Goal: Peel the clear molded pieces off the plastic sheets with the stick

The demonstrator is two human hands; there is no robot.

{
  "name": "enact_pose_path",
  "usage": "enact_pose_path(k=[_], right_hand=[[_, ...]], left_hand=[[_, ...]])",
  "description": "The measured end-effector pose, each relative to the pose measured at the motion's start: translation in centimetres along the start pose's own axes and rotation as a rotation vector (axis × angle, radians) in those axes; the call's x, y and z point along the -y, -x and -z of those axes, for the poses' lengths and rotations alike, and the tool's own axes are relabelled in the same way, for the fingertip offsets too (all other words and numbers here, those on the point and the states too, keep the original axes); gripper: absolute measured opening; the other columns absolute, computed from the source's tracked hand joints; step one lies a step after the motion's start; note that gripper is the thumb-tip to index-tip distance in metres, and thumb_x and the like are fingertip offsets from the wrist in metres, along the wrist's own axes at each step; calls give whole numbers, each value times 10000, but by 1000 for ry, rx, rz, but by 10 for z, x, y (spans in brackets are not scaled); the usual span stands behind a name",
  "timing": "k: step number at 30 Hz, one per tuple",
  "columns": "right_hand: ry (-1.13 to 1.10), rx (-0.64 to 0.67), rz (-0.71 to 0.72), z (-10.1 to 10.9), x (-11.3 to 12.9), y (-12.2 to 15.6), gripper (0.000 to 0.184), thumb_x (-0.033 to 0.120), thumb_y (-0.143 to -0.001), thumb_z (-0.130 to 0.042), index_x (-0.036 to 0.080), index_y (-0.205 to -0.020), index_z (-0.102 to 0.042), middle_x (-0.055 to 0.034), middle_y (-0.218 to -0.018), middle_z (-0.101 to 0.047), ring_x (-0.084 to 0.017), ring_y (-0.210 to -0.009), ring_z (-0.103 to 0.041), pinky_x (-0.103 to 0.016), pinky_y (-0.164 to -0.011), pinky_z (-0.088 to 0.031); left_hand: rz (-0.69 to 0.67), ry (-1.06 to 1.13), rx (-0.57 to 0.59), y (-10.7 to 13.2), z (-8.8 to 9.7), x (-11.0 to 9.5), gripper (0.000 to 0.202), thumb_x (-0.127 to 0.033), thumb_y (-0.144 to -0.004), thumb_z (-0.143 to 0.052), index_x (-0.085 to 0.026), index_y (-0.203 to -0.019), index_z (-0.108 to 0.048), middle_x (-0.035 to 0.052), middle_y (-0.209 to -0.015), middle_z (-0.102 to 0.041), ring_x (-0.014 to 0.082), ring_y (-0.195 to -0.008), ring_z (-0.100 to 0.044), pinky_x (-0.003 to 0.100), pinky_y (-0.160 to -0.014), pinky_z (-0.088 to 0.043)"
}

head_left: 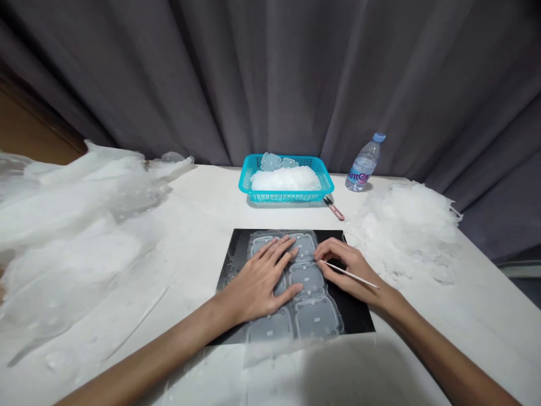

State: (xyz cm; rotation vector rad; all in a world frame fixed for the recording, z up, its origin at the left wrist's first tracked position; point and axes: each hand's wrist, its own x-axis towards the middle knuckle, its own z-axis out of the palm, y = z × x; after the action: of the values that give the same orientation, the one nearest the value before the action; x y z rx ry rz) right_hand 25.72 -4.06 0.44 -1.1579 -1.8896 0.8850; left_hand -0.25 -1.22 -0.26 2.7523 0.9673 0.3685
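A clear plastic sheet (pixel 319 318), moulded into rounded square panels with small marks, lies over a black board (pixel 359 318) in front of me. My left hand (pixel 262 279) rests palm down across the sheet's upper part, fingers stretched and thumb spread. Along the sheet's right edge, my right hand (pixel 349 265) has its fingers closed in a pinch around a thin white stick (pixel 355 276). The fingertips are by the seam between the top and middle panels. What the stick's working tip looks like is hidden by the fingers.
Behind the board stands a turquoise basket (pixel 287 196) holding white material and clear moulded pieces. Pink-handled snips (pixel 335 208) lie beside it, near a water bottle (pixel 363 166). White film is heaped at left (pixel 84 203) and scraps (pixel 408 225) at right. A grey curtain (pixel 287 73) hangs behind.
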Motion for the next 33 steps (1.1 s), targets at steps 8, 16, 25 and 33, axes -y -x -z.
enact_pose_path(k=[8, 16, 25, 33], right_hand=[[-71, 31, -18, -5, 2, -2, 76, 292, -999, -637, 230, -975, -675, -46, -1032, -672, -188, -950, -681, -319, -867, -555], [84, 55, 48, -13, 10, -1, 97, 273, -1044, -571, 245, -1006, -656, -52, -1013, -684, -212, -965, -663, -350, -886, -522], [208, 25, 112, -20, 11, -1, 98, 254, -1057, -542, 245, -1027, -635, -61, -1006, -701, -227, -985, -656, -375, -906, -524], [324, -12, 178, -28, 12, 0, 118, 200, -1061, -511, 229, -1038, -623, -72, -984, -691, -231, -965, -650, -381, -901, -523]], left_hand=[[18, 92, -24, -21, 10, 12, 489, -609, -1021, -530, -239, -1329, -615, 99, -1441, -613, 320, -1336, -568, 512, -1118, -467], [0, 143, -83, -23, 1, 15, 412, -523, -959, -650, -212, -1219, -721, 106, -1549, -578, 345, -1468, -492, 540, -1199, -413], [36, 149, -80, -28, -1, 16, 561, -605, -903, -674, -180, -1267, -716, 117, -1595, -526, 334, -1499, -463, 520, -1224, -399], [55, 163, -59, -28, -2, 17, 617, -693, -893, -649, -188, -1239, -721, 101, -1607, -511, 324, -1514, -444, 510, -1221, -398]])
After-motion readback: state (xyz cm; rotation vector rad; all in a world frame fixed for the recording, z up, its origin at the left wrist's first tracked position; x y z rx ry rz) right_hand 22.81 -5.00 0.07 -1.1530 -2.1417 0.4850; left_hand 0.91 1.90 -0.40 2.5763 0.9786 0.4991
